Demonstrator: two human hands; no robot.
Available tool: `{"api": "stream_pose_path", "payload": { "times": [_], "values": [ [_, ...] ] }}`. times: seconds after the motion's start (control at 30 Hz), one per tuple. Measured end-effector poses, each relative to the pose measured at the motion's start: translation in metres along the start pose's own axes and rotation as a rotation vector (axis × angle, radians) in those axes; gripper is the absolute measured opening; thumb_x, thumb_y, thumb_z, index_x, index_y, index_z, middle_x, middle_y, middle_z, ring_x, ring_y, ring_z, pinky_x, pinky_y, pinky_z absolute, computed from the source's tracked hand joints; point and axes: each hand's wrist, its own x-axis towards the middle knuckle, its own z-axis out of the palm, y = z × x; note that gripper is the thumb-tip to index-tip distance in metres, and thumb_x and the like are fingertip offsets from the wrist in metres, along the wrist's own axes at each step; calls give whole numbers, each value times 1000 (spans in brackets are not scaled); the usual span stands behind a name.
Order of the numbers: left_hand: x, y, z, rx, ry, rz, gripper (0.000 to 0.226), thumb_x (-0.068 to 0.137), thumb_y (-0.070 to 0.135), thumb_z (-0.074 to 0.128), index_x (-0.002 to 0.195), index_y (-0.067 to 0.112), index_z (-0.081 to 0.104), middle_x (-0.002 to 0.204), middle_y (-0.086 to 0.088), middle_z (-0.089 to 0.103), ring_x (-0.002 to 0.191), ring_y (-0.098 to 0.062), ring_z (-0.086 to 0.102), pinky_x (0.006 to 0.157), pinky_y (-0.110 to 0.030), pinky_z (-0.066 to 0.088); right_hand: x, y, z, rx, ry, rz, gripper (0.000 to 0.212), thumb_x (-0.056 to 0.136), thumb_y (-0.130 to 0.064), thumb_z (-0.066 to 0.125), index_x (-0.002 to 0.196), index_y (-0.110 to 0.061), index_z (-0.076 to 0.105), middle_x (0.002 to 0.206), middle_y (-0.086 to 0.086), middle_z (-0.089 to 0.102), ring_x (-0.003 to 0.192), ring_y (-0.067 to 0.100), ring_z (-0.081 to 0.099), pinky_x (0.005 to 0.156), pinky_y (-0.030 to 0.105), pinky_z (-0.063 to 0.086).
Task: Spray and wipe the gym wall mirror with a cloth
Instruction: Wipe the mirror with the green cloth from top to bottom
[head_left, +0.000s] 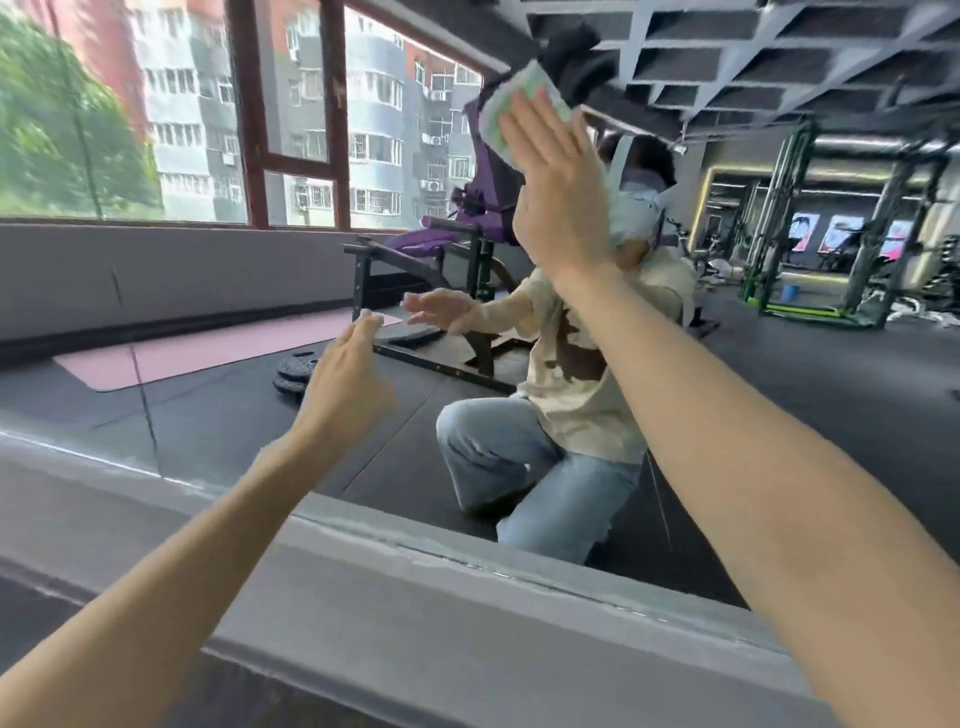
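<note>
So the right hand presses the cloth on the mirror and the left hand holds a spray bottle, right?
Not quite. The head view shows the left hand holding nothing, its fingers loosely open. The right hand does press the cloth on the mirror.

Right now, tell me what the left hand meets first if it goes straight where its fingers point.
Probably the mirror: the left hand points at it with nothing between them, though the gap is hard to judge.
</note>
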Motion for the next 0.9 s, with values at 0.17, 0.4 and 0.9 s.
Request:
{"api": "stream_pose_path", "payload": {
  "times": [0.17,0.4,0.9],
  "values": [
    [37,-20,-33,-9,-1,45,80,74,-13,43,148,13,25,157,-2,19,143,-18,18,113,-31,19,-66,-49,31,60,-197,-314,57,85,-9,31,140,-9,47,148,7,42,141,21,33,117,40,19],
    [68,-40,-67,-11,-14,118,74,74,-11,43,143,12,31,153,-5,27,138,-23,26,109,-35,24,-88,-62,42,-56,-355,-502,53,84,-5,35,129,-14,60,141,-1,51,131,16,47,114,33,23],
    [142,-62,-145,-37,150,148,71,79,-12,42,144,15,32,149,-4,35,137,-22,28,109,-36,25,159,-78,46,2,154,112,64,90,14,31,144,-19,39,153,-4,29,145,16,22,121,30,5]
  ]
}}
